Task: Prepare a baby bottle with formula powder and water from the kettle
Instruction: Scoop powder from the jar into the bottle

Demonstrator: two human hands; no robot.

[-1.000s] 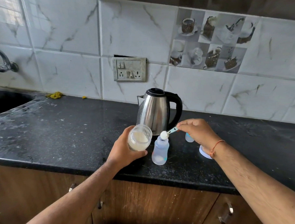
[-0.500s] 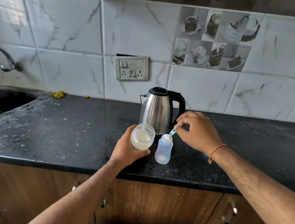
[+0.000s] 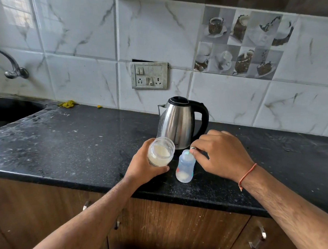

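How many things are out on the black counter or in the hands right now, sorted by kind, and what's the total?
Kettles: 1, the steel kettle
Baby bottles: 1, the open baby bottle
Powder jars: 1, the formula jar in the left hand
Scoops: 1, the scoop pinched by the right hand at the bottle's mouth
Yellow scraps: 2, the yellow scraps by the wall
Total: 6

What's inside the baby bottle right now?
A small heap of pale powder sits at the bottom of the translucent blue baby bottle. The right hand covers part of its mouth; the scoop bowl is barely visible.
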